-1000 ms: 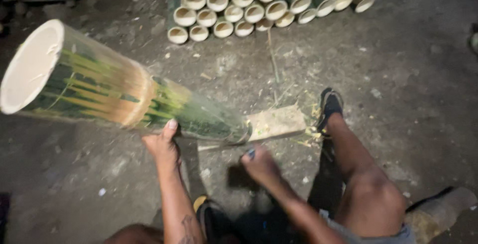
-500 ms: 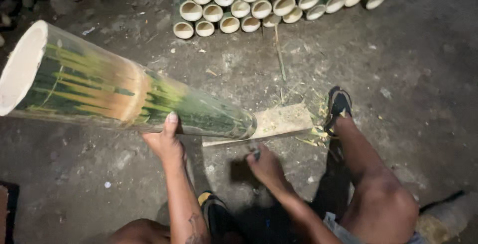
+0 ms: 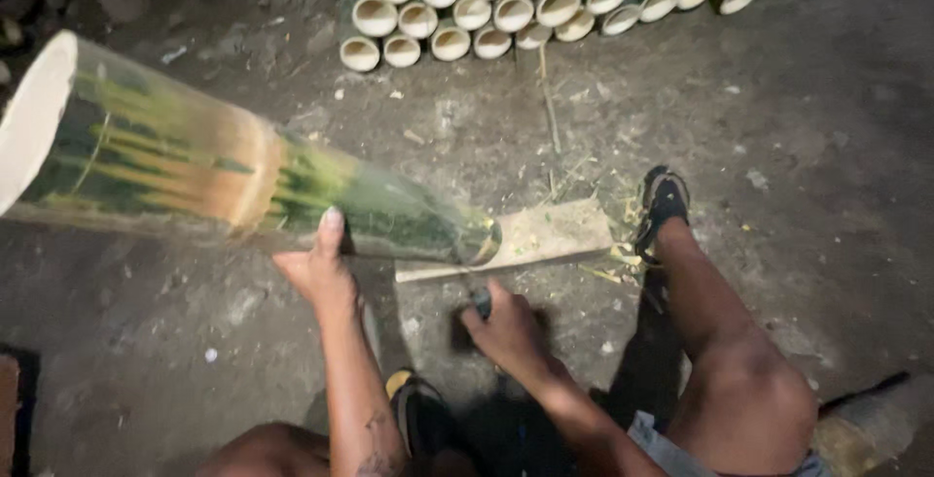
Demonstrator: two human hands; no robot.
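Dirt floor (image 3: pixel 798 98) is showing, with cut bamboo tubes (image 3: pixel 486 10) lying stacked at the top. Left hand (image 3: pixel 316 268) is gripping the underside of a big green bamboo pole (image 3: pixel 243 176), which is tilting down onto a wooden block (image 3: pixel 545 234). Right hand (image 3: pixel 506 326) is clenching a dark handle (image 3: pixel 482 300), blade hidden. Sandalled foot (image 3: pixel 662 205) is touching the block's end.

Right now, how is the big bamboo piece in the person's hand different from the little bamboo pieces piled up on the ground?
The big bamboo piece is far thicker than the stacked bamboo pieces. It is one piece held slanted by the left hand, its far end resting on a wooden board; the small ones lie piled in rows. Its green, yellow-streaked side shows, while the pile mostly shows pale round cut ends. Both are cut bamboo; the stacked pieces are plainly hollow.
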